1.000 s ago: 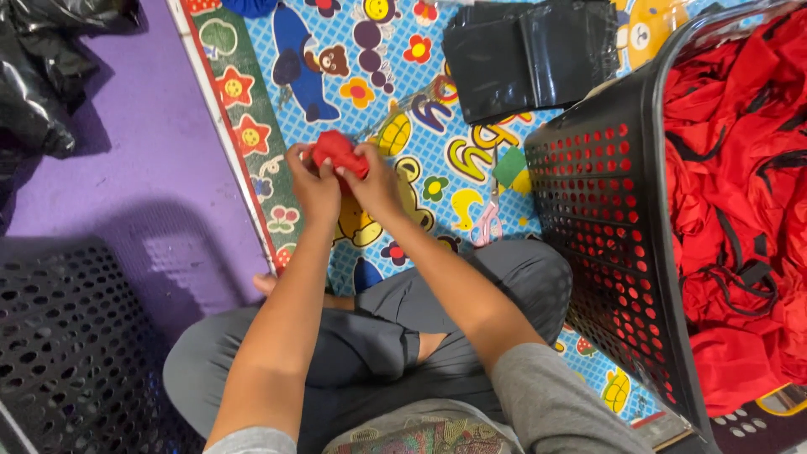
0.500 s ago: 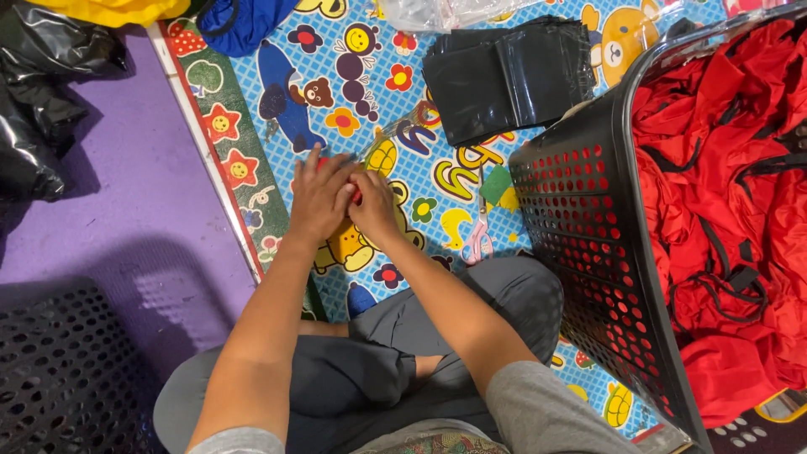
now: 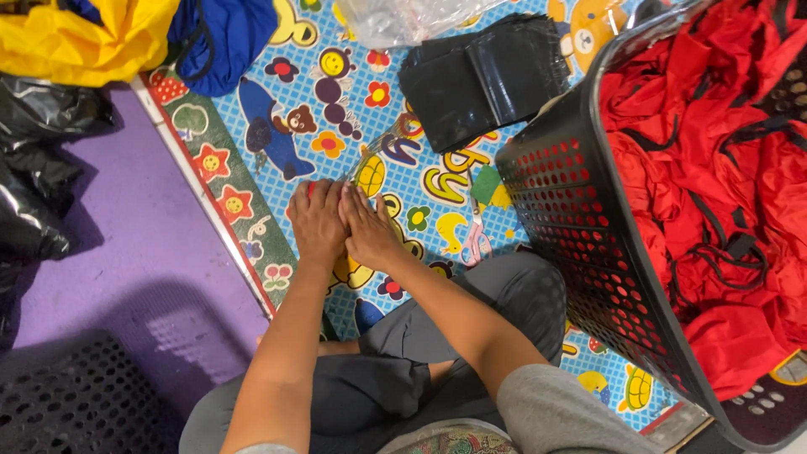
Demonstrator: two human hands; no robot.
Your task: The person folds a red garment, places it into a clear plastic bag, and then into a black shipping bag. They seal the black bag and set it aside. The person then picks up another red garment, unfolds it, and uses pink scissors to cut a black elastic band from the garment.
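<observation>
Left hand (image 3: pixel 316 220) and right hand (image 3: pixel 367 229) press side by side, palms down, on the colourful cartoon-printed play mat (image 3: pixel 277 160) near its green-bordered left edge; the fingers lie closed over a small red fabric item (image 3: pixel 310 190), only a sliver of which shows. Pink-handled scissors (image 3: pixel 476 237) lie just right of the hands, beside a black perforated plastic basket (image 3: pixel 572 210) filled with red fabric (image 3: pixel 714 168).

two hands: left hand (image 3: pixel 317 221), right hand (image 3: pixel 368 231), pressed together. one small red thing (image 3: pixel 311 190), mostly hidden. two black baskets: full one (image 3: pixel 580 227), second one (image 3: pixel 80 403) at lower left. one pair of scissors (image 3: pixel 477 235). one stack of black bags (image 3: pixel 481 80). one clear plastic bag (image 3: pixel 395 21). one patterned play mat (image 3: pixel 277 126).
</observation>
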